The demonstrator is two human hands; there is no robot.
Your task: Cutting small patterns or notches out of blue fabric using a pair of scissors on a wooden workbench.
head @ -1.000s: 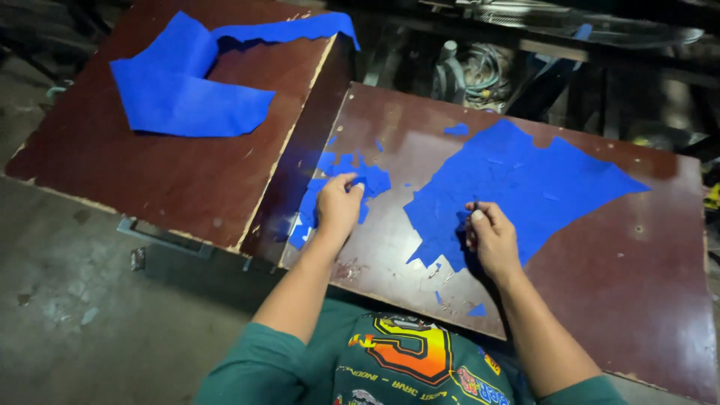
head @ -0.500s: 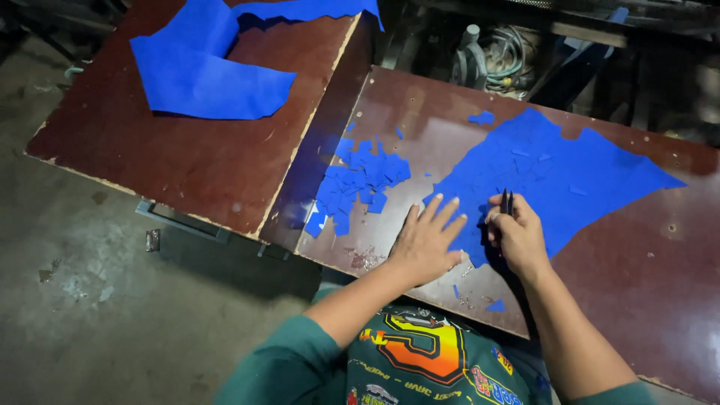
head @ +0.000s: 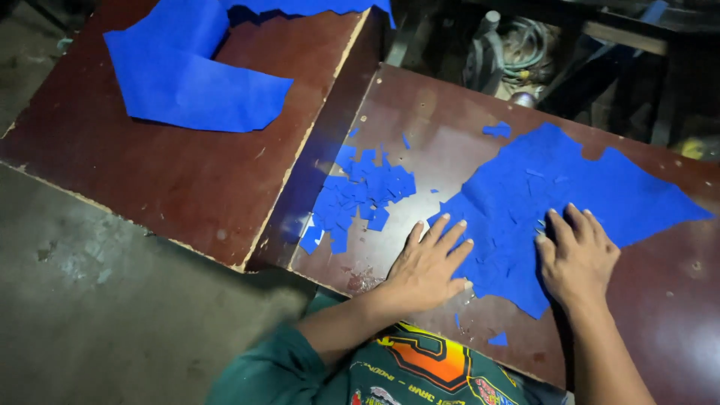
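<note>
A large blue sheet (head: 570, 187) with a ragged cut edge lies flat on the dark brown board (head: 435, 120) in front of me. My left hand (head: 427, 266) rests flat, fingers spread, on the sheet's near left edge. My right hand (head: 579, 259) presses flat on the sheet a little further right. Neither hand holds anything. A heap of small blue scraps (head: 360, 199) lies to the left of my left hand, near the board's left edge.
A second brown board (head: 172, 180) stands to the left, carrying a folded blue sheet (head: 187, 75). Loose blue bits (head: 496, 130) dot the near board. Dark clutter with coiled cable (head: 517, 52) sits behind. Grey concrete floor (head: 97, 300) lies at lower left.
My left hand moved right from the scrap heap onto the sheet's edge. My right hand, earlier pinching a small dark tool, now lies flat and spread on the sheet.
</note>
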